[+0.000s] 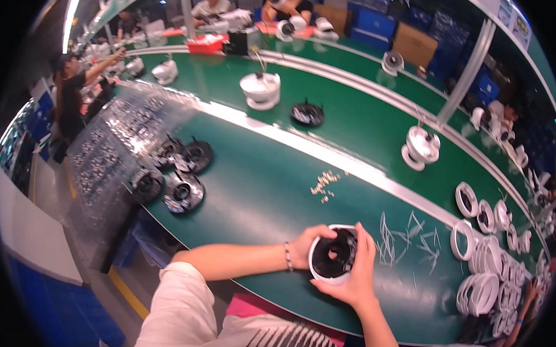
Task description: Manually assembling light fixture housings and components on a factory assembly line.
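Between my two hands I hold a round white housing (313, 265) with a black disc-shaped part (330, 257) set inside its rim. My left hand (308, 244) grips the housing's left side, thumb over the upper edge. On the right side my right hand (359, 271) wraps round it, fingers along the upper right and thumb at the lower edge. Small pale pieces (325, 185) lie scattered on the green table beyond my hands. Just to the right are several thin white strips (409, 236).
Several black round parts (184, 192) sit at the left beside clear plastic trays (109, 149). White rings and housings (478, 294) are stacked at the right. Past a metal rail, a green belt (344, 131) carries white units (260, 89) and a black part (307, 114). Other people work beyond.
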{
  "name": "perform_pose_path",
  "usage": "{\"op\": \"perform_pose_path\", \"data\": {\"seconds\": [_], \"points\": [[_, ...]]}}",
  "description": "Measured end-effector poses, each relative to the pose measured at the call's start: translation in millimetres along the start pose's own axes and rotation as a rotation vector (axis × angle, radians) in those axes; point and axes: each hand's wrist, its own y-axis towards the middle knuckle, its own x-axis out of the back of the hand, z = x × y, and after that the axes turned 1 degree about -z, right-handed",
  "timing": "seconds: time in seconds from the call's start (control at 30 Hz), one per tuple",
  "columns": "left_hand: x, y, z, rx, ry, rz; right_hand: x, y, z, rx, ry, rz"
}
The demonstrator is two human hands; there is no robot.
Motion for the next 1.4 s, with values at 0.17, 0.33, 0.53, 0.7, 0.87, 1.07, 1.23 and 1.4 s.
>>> {"op": "perform_pose_path", "data": {"seconds": [0.17, 0.33, 0.53, 0.7, 0.87, 1.07, 1.23, 1.4], "points": [[-6, -5, -2, -0.149, 0.014, -0.1, -4, -3, -19, 0.217, -0.064, -0.021], [-11, -4, -20, -0.019, -0.009, -0.05, 14, 0, -24, 0.49, -0.115, -0.184], [-6, 3, -21, 0.142, 0.082, -0.095, 22, -1, -20, 0.458, -0.022, -0.225], [-11, 16, -22, 0.088, 0.151, -0.121, 39, 4, -20, 0.409, -0.034, -0.202], [-14, 33, -36, 0.203, 0.189, -0.003, 61, -1, -41, 0.391, -0.055, -0.207], [-33, 87, -37, 0.307, 0.25, 0.111, 86, -8, -54, 0.422, -0.23, -0.343], [-55, 143, -69, -0.037, 0.391, 0.016, 135, -3, -85, 0.162, -0.438, -0.492], [-47, 242, -107, -0.375, 0.491, -0.078, 195, -44, -200, -0.315, -0.782, -0.592]]}}
